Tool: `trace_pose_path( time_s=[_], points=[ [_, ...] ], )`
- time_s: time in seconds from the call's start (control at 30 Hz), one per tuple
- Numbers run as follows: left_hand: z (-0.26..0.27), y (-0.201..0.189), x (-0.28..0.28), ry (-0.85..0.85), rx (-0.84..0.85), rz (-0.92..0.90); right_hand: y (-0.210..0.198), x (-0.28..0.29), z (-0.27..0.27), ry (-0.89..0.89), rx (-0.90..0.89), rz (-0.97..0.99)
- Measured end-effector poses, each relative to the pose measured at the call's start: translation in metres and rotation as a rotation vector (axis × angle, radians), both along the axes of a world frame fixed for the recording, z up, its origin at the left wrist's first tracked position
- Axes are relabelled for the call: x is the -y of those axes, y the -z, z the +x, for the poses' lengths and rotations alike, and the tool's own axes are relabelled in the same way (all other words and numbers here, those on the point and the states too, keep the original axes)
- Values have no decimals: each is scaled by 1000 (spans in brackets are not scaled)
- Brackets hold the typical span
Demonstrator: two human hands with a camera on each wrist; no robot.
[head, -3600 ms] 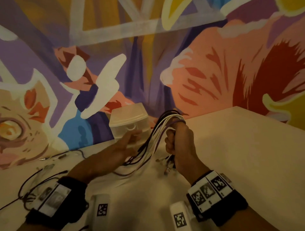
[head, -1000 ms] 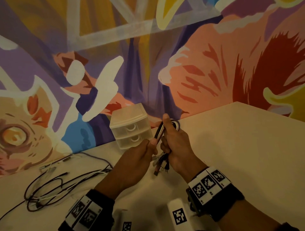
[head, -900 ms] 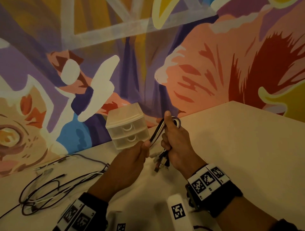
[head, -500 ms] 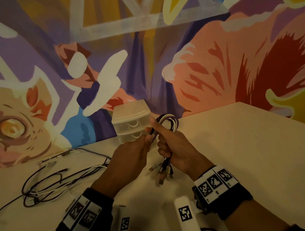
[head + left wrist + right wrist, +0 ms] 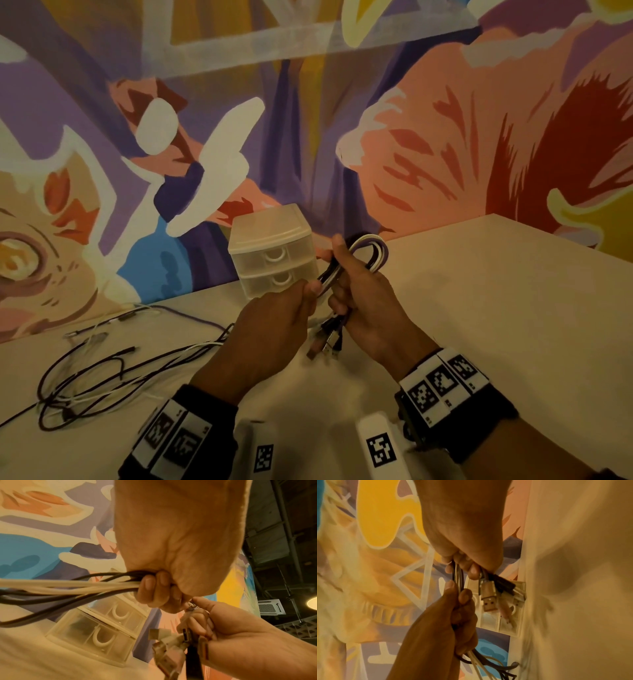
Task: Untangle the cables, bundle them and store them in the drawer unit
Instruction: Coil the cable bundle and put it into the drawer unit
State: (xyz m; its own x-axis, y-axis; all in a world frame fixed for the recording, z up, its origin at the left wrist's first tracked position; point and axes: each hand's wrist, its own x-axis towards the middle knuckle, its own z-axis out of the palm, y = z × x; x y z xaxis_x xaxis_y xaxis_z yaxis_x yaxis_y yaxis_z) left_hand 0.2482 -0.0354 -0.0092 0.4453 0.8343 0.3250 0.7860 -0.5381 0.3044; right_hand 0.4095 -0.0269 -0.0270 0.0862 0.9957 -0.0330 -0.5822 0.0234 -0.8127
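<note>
A bundle of black, white and purple cables [image 5: 373,247] is folded into a short loop in front of the translucent two-drawer unit [image 5: 270,251]. My right hand [image 5: 339,274] grips the fold, with the USB plugs [image 5: 325,342] hanging below it. Just left of it, my left hand [image 5: 313,291] pinches the same strands. In the left wrist view the left hand's fingers [image 5: 154,588] curl round the cables [image 5: 77,586]. The right wrist view shows a USB plug [image 5: 488,599] dangling before the drawer unit [image 5: 505,616], both of whose drawers are closed.
The slack of the cables [image 5: 102,373] lies in loose tangled loops on the pale table [image 5: 496,308] to the left. The drawer unit stands against a painted wall [image 5: 428,154]. The table's far right edge runs diagonally.
The long hanging loop of 3.6 s ago has been drawn into a short fold at my right hand. My left hand has come up beside it and now pinches the strands.
</note>
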Motion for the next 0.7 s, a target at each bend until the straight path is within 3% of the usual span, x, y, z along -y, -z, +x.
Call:
trace_pose_path(
  time_s=[0.2,0.4,0.53,0.7],
  points=[
    [-4,2,-5,-4,-38,49,0,2,-4,-115,61,-2],
    [-7,1,-3,12,72,-87,0,1,-7,88,265,-8],
    [-15,4,-5,-40,174,-217,-3,-1,-1,99,64,-40],
    [-5,1,1,28,105,-133,-6,6,-1,-2,-118,-59]
  ],
)
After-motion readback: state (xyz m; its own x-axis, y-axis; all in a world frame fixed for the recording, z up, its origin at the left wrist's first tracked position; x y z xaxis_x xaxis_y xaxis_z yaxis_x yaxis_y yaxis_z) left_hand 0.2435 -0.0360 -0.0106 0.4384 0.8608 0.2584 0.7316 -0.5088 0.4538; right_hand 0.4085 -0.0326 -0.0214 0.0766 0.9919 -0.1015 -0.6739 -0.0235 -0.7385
